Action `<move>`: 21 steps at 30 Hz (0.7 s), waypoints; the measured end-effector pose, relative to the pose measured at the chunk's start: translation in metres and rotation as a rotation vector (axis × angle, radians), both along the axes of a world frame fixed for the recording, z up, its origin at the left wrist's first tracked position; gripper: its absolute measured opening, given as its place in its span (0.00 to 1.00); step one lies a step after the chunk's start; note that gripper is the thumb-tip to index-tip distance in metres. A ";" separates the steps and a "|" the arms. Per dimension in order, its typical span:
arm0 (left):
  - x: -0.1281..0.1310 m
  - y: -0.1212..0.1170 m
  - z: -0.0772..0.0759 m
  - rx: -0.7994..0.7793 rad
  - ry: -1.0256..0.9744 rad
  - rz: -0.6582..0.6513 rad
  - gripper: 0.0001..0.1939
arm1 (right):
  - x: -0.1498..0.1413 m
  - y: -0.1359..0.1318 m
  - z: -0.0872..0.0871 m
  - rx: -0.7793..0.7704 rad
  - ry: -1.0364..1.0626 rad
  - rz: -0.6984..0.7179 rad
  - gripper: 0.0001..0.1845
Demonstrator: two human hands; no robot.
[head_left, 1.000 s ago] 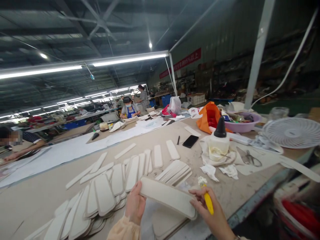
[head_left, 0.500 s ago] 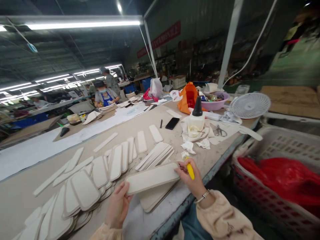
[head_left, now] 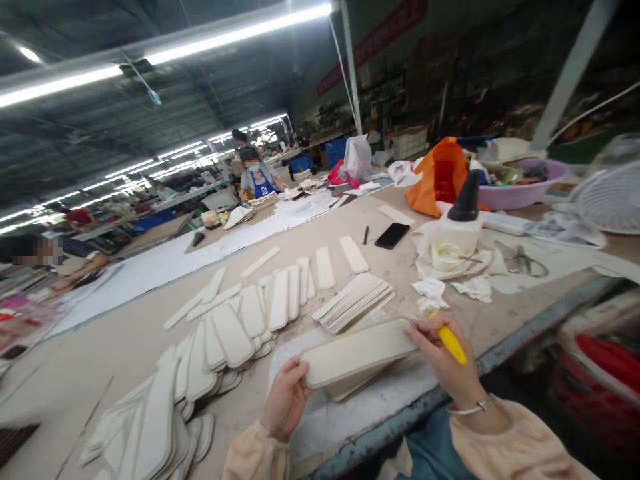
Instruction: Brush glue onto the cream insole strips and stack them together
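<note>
In the head view my left hand (head_left: 287,395) pinches the left end of a long off-white panel (head_left: 360,349) with rounded corners. My right hand (head_left: 447,353) grips the panel's right end and also carries a yellow-handled tool (head_left: 453,345), whose tip is pale and looks crusted. The panel is tilted above a stack of similar panels (head_left: 356,385), which it partly hides. Behind it lies a fanned pile of flat strips (head_left: 353,302). To the left, overlapping rows of rounded panels (head_left: 227,337) spread over the table.
A white bottle with a black cone cap (head_left: 457,230) stands beyond my right hand, near crumpled tissues (head_left: 473,288), scissors (head_left: 527,261) and a phone (head_left: 393,235). Further back are an orange bag (head_left: 434,175) and a purple basin (head_left: 525,190). Co-workers sit beyond the table.
The view has swung left, so the table's contents appear further right and a co-worker shows at the left edge. Both hands still hold the panel and the yellow-handled tool.
</note>
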State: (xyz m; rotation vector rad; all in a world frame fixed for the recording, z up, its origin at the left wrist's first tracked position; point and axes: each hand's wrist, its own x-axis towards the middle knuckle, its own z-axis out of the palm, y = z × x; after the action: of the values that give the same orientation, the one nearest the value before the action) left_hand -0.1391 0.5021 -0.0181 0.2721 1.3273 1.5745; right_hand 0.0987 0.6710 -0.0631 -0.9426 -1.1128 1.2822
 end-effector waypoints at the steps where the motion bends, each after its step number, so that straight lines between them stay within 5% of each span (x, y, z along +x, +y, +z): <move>1: -0.002 -0.001 0.003 -0.002 -0.009 -0.056 0.14 | 0.000 0.001 0.000 -0.004 0.011 0.006 0.25; 7: -0.015 -0.005 0.003 -0.230 0.208 -0.374 0.21 | 0.002 0.000 0.000 -0.051 0.000 0.062 0.25; 11: -0.025 -0.001 0.008 -0.264 0.308 -0.435 0.22 | 0.003 0.002 -0.002 -0.066 0.012 0.088 0.25; 16: -0.045 0.029 0.062 -0.151 0.287 -0.368 0.15 | 0.002 -0.003 0.005 0.033 0.028 0.105 0.19; 21: -0.072 0.109 0.116 0.023 0.273 -0.196 0.06 | 0.002 -0.010 0.002 0.240 -0.129 0.008 0.15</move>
State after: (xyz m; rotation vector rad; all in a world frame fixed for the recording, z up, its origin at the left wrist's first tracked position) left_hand -0.2111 0.6111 0.0979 0.6315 1.4426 1.4233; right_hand 0.1006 0.6610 -0.0610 -0.8497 -1.3393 1.0774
